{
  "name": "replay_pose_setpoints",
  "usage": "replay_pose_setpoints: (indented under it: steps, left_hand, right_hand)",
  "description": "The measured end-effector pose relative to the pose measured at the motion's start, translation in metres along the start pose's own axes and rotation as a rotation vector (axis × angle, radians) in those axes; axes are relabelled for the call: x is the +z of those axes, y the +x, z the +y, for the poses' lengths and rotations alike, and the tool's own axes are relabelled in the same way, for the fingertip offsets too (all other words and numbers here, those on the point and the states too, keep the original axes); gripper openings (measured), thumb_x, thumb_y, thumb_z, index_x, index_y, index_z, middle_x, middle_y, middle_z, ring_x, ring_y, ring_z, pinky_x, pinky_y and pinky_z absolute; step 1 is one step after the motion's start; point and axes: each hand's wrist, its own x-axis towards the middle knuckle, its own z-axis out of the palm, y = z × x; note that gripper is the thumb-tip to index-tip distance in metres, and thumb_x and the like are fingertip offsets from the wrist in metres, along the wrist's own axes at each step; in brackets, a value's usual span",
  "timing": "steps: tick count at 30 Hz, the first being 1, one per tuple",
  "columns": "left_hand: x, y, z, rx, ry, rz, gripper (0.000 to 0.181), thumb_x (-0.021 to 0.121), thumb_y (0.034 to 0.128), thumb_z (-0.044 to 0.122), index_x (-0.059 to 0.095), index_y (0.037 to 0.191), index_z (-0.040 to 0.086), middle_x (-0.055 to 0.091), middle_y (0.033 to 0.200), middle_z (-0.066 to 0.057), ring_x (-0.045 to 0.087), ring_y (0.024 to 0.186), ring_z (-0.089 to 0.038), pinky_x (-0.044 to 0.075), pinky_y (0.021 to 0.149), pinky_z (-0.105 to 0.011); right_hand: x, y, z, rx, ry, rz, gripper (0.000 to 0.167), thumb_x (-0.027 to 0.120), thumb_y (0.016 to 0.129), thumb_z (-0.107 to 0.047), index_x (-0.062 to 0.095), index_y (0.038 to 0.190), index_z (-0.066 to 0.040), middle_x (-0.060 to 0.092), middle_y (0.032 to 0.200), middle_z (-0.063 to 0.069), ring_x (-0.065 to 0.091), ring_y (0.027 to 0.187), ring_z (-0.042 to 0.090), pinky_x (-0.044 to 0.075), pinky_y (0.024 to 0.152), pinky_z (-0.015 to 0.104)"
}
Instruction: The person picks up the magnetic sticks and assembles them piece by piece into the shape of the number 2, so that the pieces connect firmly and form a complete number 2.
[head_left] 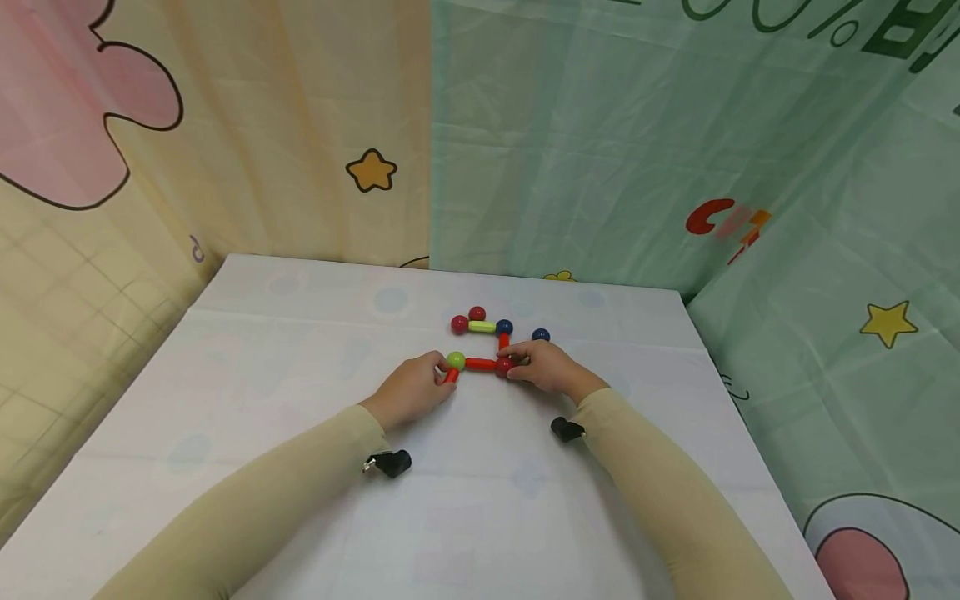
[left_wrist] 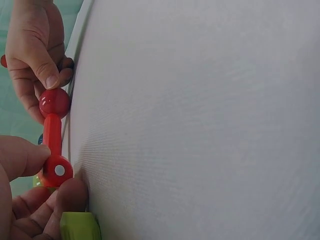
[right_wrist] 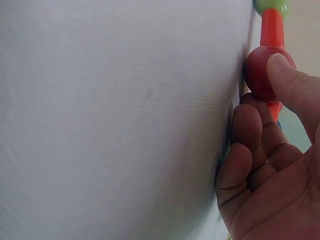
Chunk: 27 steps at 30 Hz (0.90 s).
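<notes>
My left hand (head_left: 412, 385) pinches a short red rod (left_wrist: 57, 171), its white-dotted end facing the left wrist camera. That rod meets a light green ball (head_left: 456, 360). A green rod (left_wrist: 80, 226) shows beside the left fingers; whether they hold it is unclear. From the green ball a second red rod (head_left: 480, 364) runs right to a dark red ball (right_wrist: 262, 72). My right hand (head_left: 551, 367) grips this ball, thumb on top and fingers curled beside it. A third red rod (head_left: 504, 341) leads from it to a blue ball (head_left: 505, 327), partly hidden by the right hand.
A yellow-green rod (head_left: 482, 327) joins the blue ball to a red ball (head_left: 460, 324). Behind lies another red ball (head_left: 477, 313). A separate blue ball (head_left: 541, 335) sits beyond the right hand. Everything rests on a white-covered table (head_left: 300, 533), with printed curtains (head_left: 600, 150) behind.
</notes>
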Motion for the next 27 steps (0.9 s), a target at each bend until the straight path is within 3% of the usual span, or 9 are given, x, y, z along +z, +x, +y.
replay_pose_setpoints:
  steps: [16, 27]
  left_hand:
    - [-0.0011, -0.0024, 0.0046, -0.019, -0.033, -0.005, 0.04, 0.074, 0.0987, 0.034, 0.062, 0.126, 0.008, 0.068, 0.097, -0.004, 0.06, 0.086, -0.02, 0.052, 0.081, -0.033]
    - [0.0005, 0.0001, 0.0027, 0.01, -0.025, 0.008, 0.041, 0.074, 0.098, 0.035, 0.064, 0.127, 0.008, 0.071, 0.107, -0.003, 0.063, 0.096, -0.019, 0.055, 0.093, -0.039]
  right_hand:
    - [-0.0003, 0.0007, 0.0003, 0.013, 0.017, -0.009, 0.044, 0.075, 0.099, -0.022, 0.068, 0.142, -0.027, 0.067, 0.128, 0.007, 0.06, 0.113, 0.025, 0.057, 0.098, 0.036]
    - [-0.0005, 0.0021, 0.0033, -0.024, -0.005, -0.001, 0.044, 0.077, 0.098, -0.022, 0.069, 0.141, -0.026, 0.068, 0.124, 0.006, 0.061, 0.112, 0.023, 0.057, 0.097, 0.036]
